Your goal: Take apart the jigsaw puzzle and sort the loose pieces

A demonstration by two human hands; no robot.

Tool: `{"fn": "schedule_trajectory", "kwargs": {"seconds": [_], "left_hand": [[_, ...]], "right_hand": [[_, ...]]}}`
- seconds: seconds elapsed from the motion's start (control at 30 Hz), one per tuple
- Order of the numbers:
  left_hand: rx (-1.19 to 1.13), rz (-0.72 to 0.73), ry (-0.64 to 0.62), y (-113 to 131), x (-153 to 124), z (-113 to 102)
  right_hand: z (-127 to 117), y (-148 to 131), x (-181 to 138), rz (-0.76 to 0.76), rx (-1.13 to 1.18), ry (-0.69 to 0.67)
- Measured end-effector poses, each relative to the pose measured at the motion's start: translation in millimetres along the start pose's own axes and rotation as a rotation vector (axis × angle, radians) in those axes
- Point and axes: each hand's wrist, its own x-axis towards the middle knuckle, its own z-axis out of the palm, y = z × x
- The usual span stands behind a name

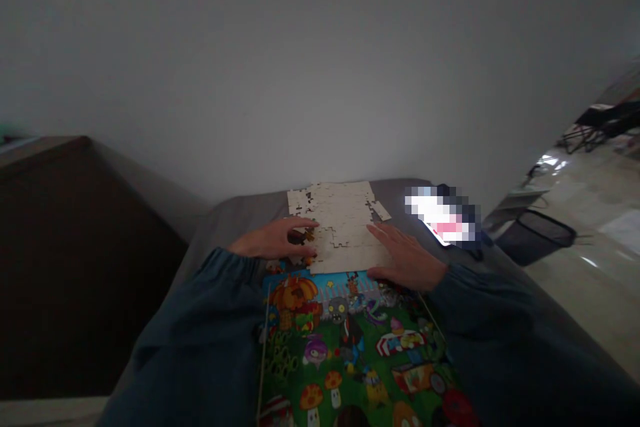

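A block of joined jigsaw puzzle pieces (345,213) lies with its pale, plain side up. My left hand (275,240) is at its left edge, thumb and fingers apart in a C shape. A few coloured pieces show between and under those fingers; whether they touch them I cannot tell. My right hand (407,257) lies along the block's right edge with fingers stretched out flat. One pale loose-looking piece (381,211) sits at an angle on the far right side. Closer to me is a colourful cartoon picture board (345,347) with pumpkins, mushrooms and a zombie figure.
Under everything is a grey covered surface (227,220) against a pale wall (320,67). A lit phone (440,217), partly blurred out, lies at the right. A dark brown cabinet (75,267) stands at the left. Shiny floor (590,280) shows at the far right.
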Motion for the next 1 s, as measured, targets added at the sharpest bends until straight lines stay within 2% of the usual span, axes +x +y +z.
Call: {"fn": "schedule_trajectory", "kwargs": {"seconds": [0.13, 0.27, 0.33, 0.5, 0.63, 0.77, 0.83, 0.9, 1.0], "left_hand": [[0.124, 0.017, -0.025, 10, -2, 7], [0.224, 0.196, -0.028, 12, 5, 26], [0.240, 0.236, -0.002, 9, 9, 32], [0.289, 0.299, 0.033, 6, 12, 28], [0.303, 0.285, 0.108, 9, 15, 29], [0.316, 0.183, 0.268, 0, 24, 37], [0.318, 0.129, 0.353, -5, 27, 40], [0.332, 0.103, 0.426, -8, 28, 42], [0.367, 0.109, 0.461, -9, 26, 48]], "right_hand": [[3, -1, 3, -0.048, 0.010, 0.010], [6, -3, 2, -0.064, 0.005, 0.081], [8, -1, 3, -0.077, 0.027, 0.130], [14, 6, 8, -0.118, 0.098, 0.230], [18, 9, 10, -0.138, 0.198, 0.392], [21, 9, 12, -0.123, 0.272, 0.508], [22, 8, 13, -0.150, 0.286, 0.497], [25, 7, 13, -0.170, 0.259, 0.429], [29, 6, 14, -0.108, 0.147, 0.312]]}}
